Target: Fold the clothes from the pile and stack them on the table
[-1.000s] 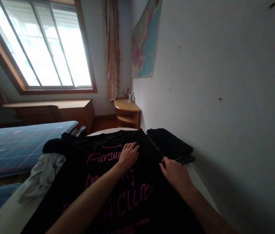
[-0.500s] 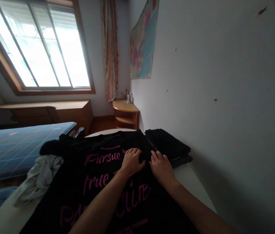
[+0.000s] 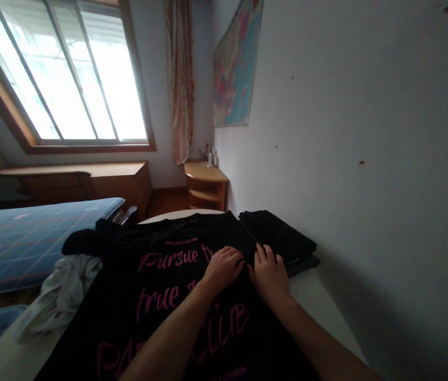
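Note:
A black T-shirt (image 3: 160, 283) with pink lettering lies spread out in front of me on a pale tabletop. My left hand (image 3: 226, 269) is at its right half, fingers curled together on the cloth, partly covering the top line of print. Just right of it, my right hand (image 3: 270, 272) rests at the shirt's right side with its fingers stretched forward and slightly apart. Its thumb points towards my left fingertips. Folded dark clothes (image 3: 277, 235) are stacked right beyond my right hand. What lies under my palms is hidden.
A crumpled pale cloth (image 3: 59, 296) sits at the table's left side. Further left is a blue checked mattress (image 3: 41, 241). The white wall (image 3: 350, 222) runs close along the right. A wooden corner shelf (image 3: 206, 172) and a desk (image 3: 116, 170) stand at the back.
My left hand has slid right across the shirt, and its fingers have drawn together close to my right thumb. My right hand has shifted slightly; the view has moved a little.

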The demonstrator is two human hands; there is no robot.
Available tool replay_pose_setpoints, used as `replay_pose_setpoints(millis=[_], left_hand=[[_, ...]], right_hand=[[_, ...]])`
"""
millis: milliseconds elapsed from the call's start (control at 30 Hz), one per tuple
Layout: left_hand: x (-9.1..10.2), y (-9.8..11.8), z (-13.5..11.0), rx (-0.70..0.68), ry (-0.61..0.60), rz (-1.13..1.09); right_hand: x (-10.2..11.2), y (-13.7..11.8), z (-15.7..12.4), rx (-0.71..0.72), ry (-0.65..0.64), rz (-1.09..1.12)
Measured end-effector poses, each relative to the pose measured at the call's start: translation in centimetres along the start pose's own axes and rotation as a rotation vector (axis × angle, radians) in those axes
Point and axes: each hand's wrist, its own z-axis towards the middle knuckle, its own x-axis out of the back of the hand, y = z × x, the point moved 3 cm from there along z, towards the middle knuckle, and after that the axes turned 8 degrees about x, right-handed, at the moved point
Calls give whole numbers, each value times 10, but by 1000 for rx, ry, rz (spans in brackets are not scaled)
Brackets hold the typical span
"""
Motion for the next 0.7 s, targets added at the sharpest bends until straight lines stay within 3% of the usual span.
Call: replay_pose_setpoints(millis=[200,333,433,700], left_hand=[[-3,-4,-4,-4,-76,-32],[-5,-4,-5,-13,-147,-11],[-5,-3,-5,-10,-189,-8],[0,0,-4,1,-186,-108]], right_hand=[[20,4,-4,5,-67,28],[30,17,-12,-106,-196,66],[33,26,-17,-175,-268,43],[34,24,-20,-162,-320,78]])
